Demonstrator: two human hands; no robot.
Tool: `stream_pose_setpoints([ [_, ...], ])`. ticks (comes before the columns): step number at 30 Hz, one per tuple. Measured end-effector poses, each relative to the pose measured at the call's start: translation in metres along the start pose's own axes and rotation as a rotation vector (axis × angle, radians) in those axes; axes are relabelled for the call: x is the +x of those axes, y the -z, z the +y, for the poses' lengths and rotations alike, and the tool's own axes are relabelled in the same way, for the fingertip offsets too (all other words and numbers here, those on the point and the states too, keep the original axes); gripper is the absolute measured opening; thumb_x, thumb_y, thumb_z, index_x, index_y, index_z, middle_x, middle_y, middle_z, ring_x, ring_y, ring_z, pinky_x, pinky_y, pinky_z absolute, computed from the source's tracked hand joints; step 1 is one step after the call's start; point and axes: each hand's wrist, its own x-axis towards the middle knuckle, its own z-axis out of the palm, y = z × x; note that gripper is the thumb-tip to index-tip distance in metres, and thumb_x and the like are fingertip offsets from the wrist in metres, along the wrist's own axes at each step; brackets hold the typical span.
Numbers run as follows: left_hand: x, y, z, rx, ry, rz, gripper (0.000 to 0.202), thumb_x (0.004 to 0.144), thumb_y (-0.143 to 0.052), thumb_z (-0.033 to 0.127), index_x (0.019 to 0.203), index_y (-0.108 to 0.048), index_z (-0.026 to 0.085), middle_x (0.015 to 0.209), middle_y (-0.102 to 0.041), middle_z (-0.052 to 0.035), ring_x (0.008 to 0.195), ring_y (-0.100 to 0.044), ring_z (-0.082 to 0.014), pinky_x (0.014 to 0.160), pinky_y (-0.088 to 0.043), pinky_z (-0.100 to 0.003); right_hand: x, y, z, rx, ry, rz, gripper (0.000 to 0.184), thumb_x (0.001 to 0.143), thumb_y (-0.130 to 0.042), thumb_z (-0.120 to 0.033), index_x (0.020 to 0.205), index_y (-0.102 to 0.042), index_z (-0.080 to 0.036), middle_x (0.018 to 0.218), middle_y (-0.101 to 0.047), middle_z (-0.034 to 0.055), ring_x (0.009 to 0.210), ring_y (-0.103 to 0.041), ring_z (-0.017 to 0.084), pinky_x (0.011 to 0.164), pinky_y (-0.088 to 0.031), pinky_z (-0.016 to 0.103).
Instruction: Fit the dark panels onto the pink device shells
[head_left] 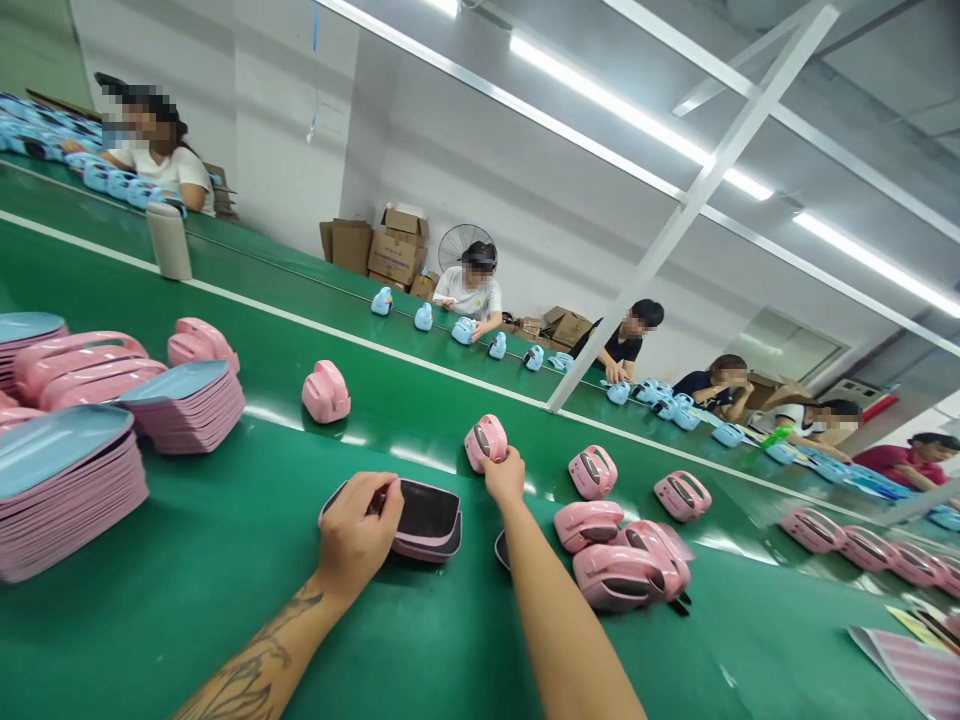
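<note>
My left hand [358, 530] is closed on the near rim of a shallow pink tray with a dark inside [427, 518], which rests on the green belt [225, 560]. My right hand [504, 474] reaches further out and grips a pink rounded toy case [485, 441] on the belt. Beyond my right forearm lies a cluster of similar pink cases [626, 560].
Stacks of pink lids with blue faces [67, 480] stand at the left. More pink cases [325, 392] dot the belt. Blue cases [424, 317] run along the far lane, where several people sit working. A white bottle [169, 240] stands far left. Striped paper [919, 670] lies near right.
</note>
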Motion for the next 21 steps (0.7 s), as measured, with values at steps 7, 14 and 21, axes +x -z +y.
stream_pose_setpoints([
  [7, -0.001, 0.006, -0.002, -0.027, 0.369, -0.029, 0.014, 0.094, -0.064, 0.030, 0.088, -0.072, 0.021, 0.081, -0.072, -0.0019, 0.071, -0.069, -0.0184, 0.072, -0.055, -0.032, -0.027, 0.001, -0.035, 0.267, -0.041, -0.028, 0.037, 0.101, -0.067, -0.036, 0.133, -0.062, -0.019, 0.136, -0.064, 0.0108, 0.114, -0.068, 0.026, 0.096, -0.059, 0.047],
  [14, -0.006, 0.011, 0.015, -0.177, 0.554, -0.115, 0.017, 0.093, -0.065, 0.035, 0.091, -0.072, 0.020, 0.080, -0.074, -0.0033, 0.070, -0.071, -0.0191, 0.067, -0.058, -0.031, -0.156, 0.023, -0.022, 0.702, -0.058, -0.572, 0.064, 0.095, -0.053, -0.073, 0.116, -0.075, -0.017, 0.109, -0.080, 0.0124, 0.096, -0.075, 0.029, 0.074, -0.060, 0.040],
  [21, -0.002, 0.035, 0.057, -0.300, 0.418, -0.474, 0.023, 0.098, -0.057, 0.036, 0.099, -0.074, 0.020, 0.089, -0.068, -0.0059, 0.080, -0.066, -0.0190, 0.074, -0.056, -0.031, -0.196, 0.047, 0.000, 1.427, -0.457, -1.035, 0.049, 0.087, -0.070, -0.062, 0.121, -0.077, -0.027, 0.139, -0.072, 0.0104, 0.130, -0.066, 0.037, 0.105, -0.050, 0.054],
])
